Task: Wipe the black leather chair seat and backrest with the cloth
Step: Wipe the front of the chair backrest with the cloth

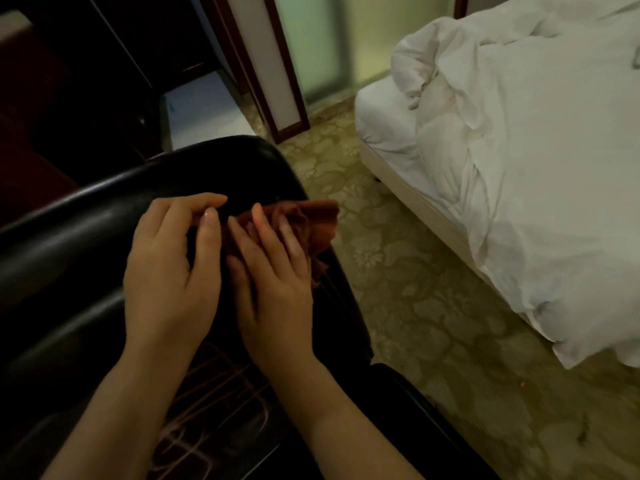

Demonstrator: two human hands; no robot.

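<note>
The black leather chair [69, 237] fills the lower left, its rounded backrest top running from the left edge to the middle. A crumpled reddish-brown cloth [311, 220] lies on the chair's right side. My right hand [273, 271] lies on the cloth with its fingers straight, pressing it against the leather. My left hand [169, 271] sits just left of it; its fingers are bent, and thumb and forefinger seem to pinch the cloth's left edge, which is mostly hidden. The seat below my forearms carries a pattern of pale lines [207, 403].
A bed [398, 174] with a rumpled white duvet [536, 168] stands at the right. Patterned beige carpet [433, 323] lies between bed and chair. A wood-framed frosted panel [273, 81] and dark furniture [86, 81] stand behind the chair.
</note>
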